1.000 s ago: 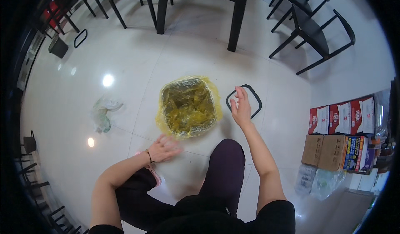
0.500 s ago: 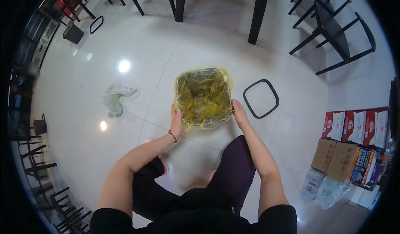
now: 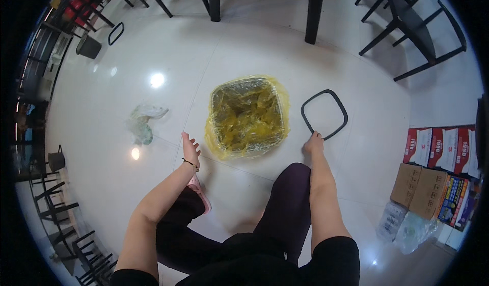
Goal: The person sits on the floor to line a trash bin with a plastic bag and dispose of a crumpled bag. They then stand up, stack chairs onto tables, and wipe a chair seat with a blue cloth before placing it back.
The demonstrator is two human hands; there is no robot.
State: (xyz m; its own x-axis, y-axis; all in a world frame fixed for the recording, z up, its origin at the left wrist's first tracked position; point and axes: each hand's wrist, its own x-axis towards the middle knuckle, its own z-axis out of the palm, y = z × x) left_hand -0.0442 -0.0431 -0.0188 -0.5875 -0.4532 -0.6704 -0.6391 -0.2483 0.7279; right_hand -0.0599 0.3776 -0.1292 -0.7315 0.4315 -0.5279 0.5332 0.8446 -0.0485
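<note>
In front of me on the floor stands a squarish bin (image 3: pixel 247 115) lined with a thin yellow plastic bag, its edge folded outward over the rim. My left hand (image 3: pixel 190 150) hovers left of the bin, empty, fingers apart and not touching it. To the bin's right lies a dark, rounded-square rim ring (image 3: pixel 346 114). My right hand (image 3: pixel 314 142) has its fingers curled at the ring's near left corner, appearing to pinch it; the fingertips are partly hidden.
A crumpled clear plastic bag (image 3: pixel 141 123) lies on the floor at left. Farther back are another dark bin (image 3: pixel 88 46) and a second ring (image 3: pixel 116 33). Table legs (image 3: pixel 315 13) and a chair (image 3: pixel 415 34) stand ahead. Stacked cartons (image 3: pixel 427 192) line the right side.
Both hands have left the bin's sides. My left hand has moved left and opened; my right hand has moved right to the ring. The bag's edge now spreads wider around the bin.
</note>
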